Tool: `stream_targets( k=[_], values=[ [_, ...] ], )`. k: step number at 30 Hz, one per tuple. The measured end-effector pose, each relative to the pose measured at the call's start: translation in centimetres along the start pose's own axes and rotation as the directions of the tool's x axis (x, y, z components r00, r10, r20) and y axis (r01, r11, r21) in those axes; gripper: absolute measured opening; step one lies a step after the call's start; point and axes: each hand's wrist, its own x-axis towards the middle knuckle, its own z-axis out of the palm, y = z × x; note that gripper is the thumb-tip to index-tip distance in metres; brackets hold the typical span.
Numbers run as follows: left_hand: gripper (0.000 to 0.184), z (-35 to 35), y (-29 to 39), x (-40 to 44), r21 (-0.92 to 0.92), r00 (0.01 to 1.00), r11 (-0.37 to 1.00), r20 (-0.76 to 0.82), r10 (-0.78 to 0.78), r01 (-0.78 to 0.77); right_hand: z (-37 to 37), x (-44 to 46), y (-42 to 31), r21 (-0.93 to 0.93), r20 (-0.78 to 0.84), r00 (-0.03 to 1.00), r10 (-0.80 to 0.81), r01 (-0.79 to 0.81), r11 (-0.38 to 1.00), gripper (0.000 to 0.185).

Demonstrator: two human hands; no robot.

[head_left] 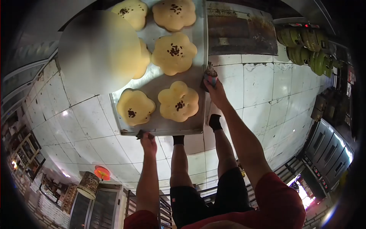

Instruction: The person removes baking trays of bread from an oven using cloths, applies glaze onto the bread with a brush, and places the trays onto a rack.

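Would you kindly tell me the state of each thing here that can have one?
Left hand: closed on a cloth at the tray's near edge.
Right hand: closed on a cloth at the tray's right edge.
Left cloth: dark, bunched.
Right cloth: bunched, patterned.
Baking tray: loaded, held at two edges.
Flower-shaped buns: pale golden, topped with dark bits; some partly hidden.
Floor tiles: joints darkened.
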Motion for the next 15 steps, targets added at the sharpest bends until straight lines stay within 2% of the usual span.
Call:
stream_targets(
  k=[3,4,5,6,8,10,11,12,13,14,15],
  values=[
    [0.014,2.5,-1.6,-0.3,-0.086,0.999,0.996,0.049,0.001,0.003,-3.5,0.2,0.5,0.253,0.213,0.977,0.019,-0.074,0.965,0.038],
    [0.006,3.8,-1.5,-0.1,-0.123,0.998,0.992,0.058,-0.027,0.034,-4.7,-0.2,0.3,0.253,0.209,0.978,0.023,-0.077,0.964,0.038],
    [0.006,5.4,-1.8,-0.5,-0.154,0.996,0.986,0.059,-0.059,0.068,-6.4,-1.0,-0.1,0.311,0.164,0.985,0.046,-0.096,0.945,0.037],
    [0.014,6.9,-2.1,-1.0,-0.188,0.994,0.977,0.057,-0.092,0.102,-8.3,-1.7,-0.7,0.366,0.123,0.99,0.074,-0.114,0.924,0.036],
    [0.021,13.2,0.2,-3.0,-0.202,0.988,0.977,0.152,-0.036,0.066,-11.2,-1.3,-1.3,0.42,0.08,0.992,0.098,-0.123,0.899,0.035],
    [0.017,16.9,1.8,-1.6,-0.207,0.992,0.978,0.114,0.055,-0.031,-13.7,0.6,-1.6,0.638,-0.026,0.988,0.152,-0.101,0.764,0.033],
    [0.017,16.6,3.1,0.7,-0.172,0.98,0.984,0.185,0.07,-0.038,-14.9,1.8,-1.4,0.727,-0.067,0.98,0.189,-0.082,0.681,0.032],
    [0.016,16.6,3.6,2.7,-0.143,0.963,0.988,0.254,0.086,-0.05,-16.8,4.2,-0.9,0.675,-0.101,0.992,0.08,0.009,0.738,0.032],
    [0.015,20.0,4.7,1.5,-0.036,0.975,0.984,0.137,0.177,-0.174,-18.5,7.6,-0.5,0.619,-0.121,0.992,-0.036,0.104,0.779,0.032],
    [0.015,24.4,6.8,-0.3,0.088,0.961,0.957,0.031,0.275,-0.277,-19.6,11.1,-1.6,0.533,-0.213,0.969,-0.126,0.223,0.816,0.032],
    [0.016,26.3,8.1,0.0,0.104,0.952,0.946,0.039,0.305,-0.307,-20.9,14.7,-3.0,0.434,-0.295,0.93,-0.22,0.335,0.836,0.032]
  ],
)
